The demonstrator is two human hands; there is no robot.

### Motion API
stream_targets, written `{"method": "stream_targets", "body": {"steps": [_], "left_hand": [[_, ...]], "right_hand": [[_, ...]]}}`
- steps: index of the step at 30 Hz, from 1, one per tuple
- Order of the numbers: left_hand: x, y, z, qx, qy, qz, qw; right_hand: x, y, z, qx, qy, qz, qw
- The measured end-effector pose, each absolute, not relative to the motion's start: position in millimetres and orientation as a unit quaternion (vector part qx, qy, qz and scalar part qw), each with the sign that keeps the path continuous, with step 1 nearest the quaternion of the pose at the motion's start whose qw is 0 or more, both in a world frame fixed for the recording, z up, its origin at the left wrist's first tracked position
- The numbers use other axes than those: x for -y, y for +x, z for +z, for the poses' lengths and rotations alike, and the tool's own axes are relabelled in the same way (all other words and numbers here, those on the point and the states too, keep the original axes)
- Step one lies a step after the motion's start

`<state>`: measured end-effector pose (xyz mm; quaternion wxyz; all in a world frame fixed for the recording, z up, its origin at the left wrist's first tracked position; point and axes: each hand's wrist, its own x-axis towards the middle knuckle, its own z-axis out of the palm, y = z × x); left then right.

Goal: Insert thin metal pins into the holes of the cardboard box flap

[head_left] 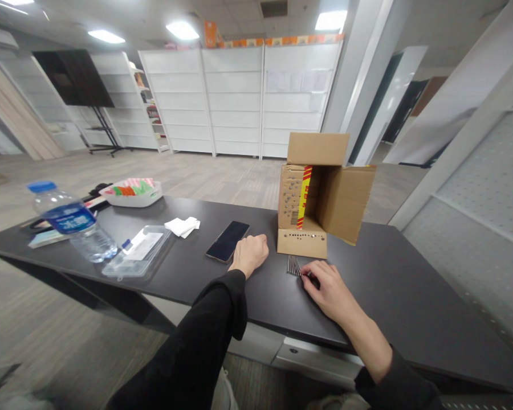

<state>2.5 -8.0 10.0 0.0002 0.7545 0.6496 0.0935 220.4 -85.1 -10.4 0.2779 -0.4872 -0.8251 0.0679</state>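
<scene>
My right hand rests on the dark table with thumb and index finger pinched at the right end of a short row of thin metal nails. One nail seems to be between those fingertips. My left hand lies closed on the table beside a black smartphone; its curled fingers hide whatever may be inside. Just beyond the nails stands an open cardboard box, its opening toward me and flaps spread. Round metal heads or holes dot its left side, and a row of small dark spots runs along the lower flap.
On the left of the table are a tilted-looking water bottle, a clear plastic case, folded white tissues and a white tray of colourful packets. A partition borders the right side.
</scene>
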Motion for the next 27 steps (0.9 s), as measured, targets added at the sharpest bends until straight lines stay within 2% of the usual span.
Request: {"method": "stream_targets", "body": {"steps": [27], "left_hand": [[9.4, 3.3, 11.8, -0.661, 0.746, 0.081, 0.017]], "right_hand": [[83.3, 220.5, -11.5, 0.825, -0.490, 0.071, 0.273]]}}
